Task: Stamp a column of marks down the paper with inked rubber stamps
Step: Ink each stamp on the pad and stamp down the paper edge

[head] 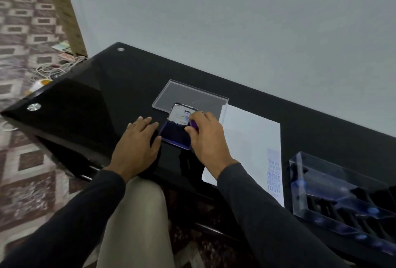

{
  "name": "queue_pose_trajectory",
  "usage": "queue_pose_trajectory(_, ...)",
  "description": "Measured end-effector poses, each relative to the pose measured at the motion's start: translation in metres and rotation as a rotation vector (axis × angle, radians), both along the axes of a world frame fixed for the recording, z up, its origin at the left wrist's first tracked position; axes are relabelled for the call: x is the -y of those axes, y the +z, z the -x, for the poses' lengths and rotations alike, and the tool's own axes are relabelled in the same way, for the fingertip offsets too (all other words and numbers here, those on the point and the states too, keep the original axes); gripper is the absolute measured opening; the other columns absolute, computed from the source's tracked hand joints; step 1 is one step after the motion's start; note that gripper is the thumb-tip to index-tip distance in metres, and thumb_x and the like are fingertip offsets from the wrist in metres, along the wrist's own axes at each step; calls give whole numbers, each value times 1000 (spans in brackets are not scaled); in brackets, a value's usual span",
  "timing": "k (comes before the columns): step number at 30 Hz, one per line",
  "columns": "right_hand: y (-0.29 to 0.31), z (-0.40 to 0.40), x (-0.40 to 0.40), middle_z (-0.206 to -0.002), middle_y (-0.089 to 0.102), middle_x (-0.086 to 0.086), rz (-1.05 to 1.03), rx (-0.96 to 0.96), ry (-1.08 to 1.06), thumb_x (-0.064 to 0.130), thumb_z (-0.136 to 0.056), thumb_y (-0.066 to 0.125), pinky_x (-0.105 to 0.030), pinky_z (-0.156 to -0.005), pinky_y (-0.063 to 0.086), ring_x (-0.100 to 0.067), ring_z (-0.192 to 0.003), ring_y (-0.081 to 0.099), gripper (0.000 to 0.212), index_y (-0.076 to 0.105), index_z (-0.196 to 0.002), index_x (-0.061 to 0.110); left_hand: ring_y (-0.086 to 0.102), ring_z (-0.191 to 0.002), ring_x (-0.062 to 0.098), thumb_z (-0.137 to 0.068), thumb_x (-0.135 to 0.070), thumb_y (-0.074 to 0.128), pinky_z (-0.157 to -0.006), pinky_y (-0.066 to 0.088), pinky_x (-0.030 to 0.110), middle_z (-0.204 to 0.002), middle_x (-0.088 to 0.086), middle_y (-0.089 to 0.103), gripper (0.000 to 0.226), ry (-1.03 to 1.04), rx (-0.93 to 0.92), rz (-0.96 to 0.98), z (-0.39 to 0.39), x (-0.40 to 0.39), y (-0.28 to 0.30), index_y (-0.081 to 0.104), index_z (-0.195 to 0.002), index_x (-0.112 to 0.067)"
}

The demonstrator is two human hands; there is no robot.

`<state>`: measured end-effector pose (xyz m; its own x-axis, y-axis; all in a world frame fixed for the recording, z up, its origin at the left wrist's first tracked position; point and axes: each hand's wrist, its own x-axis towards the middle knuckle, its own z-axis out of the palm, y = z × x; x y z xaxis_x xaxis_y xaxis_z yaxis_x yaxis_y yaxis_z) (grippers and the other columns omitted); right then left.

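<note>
clear lid (188,94) behind ink pad (174,134), stamp tray (304,182) rt — paper (250,139) between

Both arms in long dark charcoal/black sleeves, snug fit, cuffs end right at wrists. Left hand (137,145) & right hand (209,139) bare, no gloves. Light beige/khaki trousers on leg btwn the arms, plain fabric, no visible markings.

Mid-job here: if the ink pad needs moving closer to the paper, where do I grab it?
Probably pinch the ink pad base across its near end, coming from the left hand side: its hinged lid stands open at the far end, and the right hand covers its right side.
</note>
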<state>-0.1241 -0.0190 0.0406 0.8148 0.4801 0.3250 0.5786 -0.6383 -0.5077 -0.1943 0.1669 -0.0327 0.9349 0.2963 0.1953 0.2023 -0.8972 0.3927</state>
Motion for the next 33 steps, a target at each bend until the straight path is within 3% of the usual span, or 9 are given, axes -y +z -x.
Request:
queue_pose_trajectory(3, -1, -2, -8, -115, 54, -4, -36, -9, 4, 14, -96, 60, -12, -84, 36, -7, -93, 46, 21, 64, -116, 12, 33, -147, 30, -100, -27, 53, -122, 23, 50, -154, 10, 45, 45, 11, 1, -7, -1, -4, -5, 55, -143, -13)
queue_pose_trajectory(8, -2, -5, -15, -115, 56, -8, 19, 11, 17, 2, -95, 57, -9, -85, 34, -17, -100, 56, 25, 66, -118, 5, 31, -148, 30, -100, -31, 51, -123, 21, 50, -155, 9, 44, 46, 9, -9, -50, -1, -5, -12, 56, -142, -14)
queue_pose_trajectory(14, 4, -3, -19, -110, 61, -14, 107, 1, 123, 1, -95, 56, -23, -91, 42, -24, -107, 53, 21, 66, -113, -3, 31, -148, 29, -100, -33, 50, -124, 21, 49, -155, 9, 45, 46, 12, 5, -60, 0, -5, -14, 56, -142, -15)
queue_pose_trajectory(17, -5, -6, -25, -116, 58, -7, 92, -18, 77, 8, -97, 56, -13, -88, 39, -15, -104, 54, 26, 66, -121, 7, 31, -149, 28, -100, -33, 50, -124, 20, 49, -155, 8, 44, 46, 19, 13, -62, 0, -4, -14, 55, -143, -15)
queue_pose_trajectory(21, -7, -7, -27, -114, 56, -3, 102, -54, 84, 9, -98, 55, -3, -85, 30, -7, -99, 49, 27, 65, -123, 7, 31, -149, 27, -100, -34, 50, -124, 21, 48, -155, 8, 44, 46, 21, 23, -67, 1, -4, -16, 55, -142, -16)
queue_pose_trajectory(26, -4, -9, -27, -113, 62, -7, 160, 7, 92, 9, -97, 57, -14, -86, 33, -17, -105, 55, 23, 68, -116, 6, 31, -149, 26, -101, -36, 50, -124, 21, 47, -155, 7, 44, 47, 24, 27, -72, 0, -4, -17, 54, -143, -17)
queue_pose_trajectory(33, -6, -8, -25, -111, 62, -3, 175, 48, 82, 14, -93, 61, -21, -87, 43, -15, -101, 55, 24, 68, -115, 12, 30, -149, 26, -101, -36, 49, -124, 19, 47, -156, 6, 44, 46, 30, 29, -76, 0, -5, -19, 54, -143, -18)
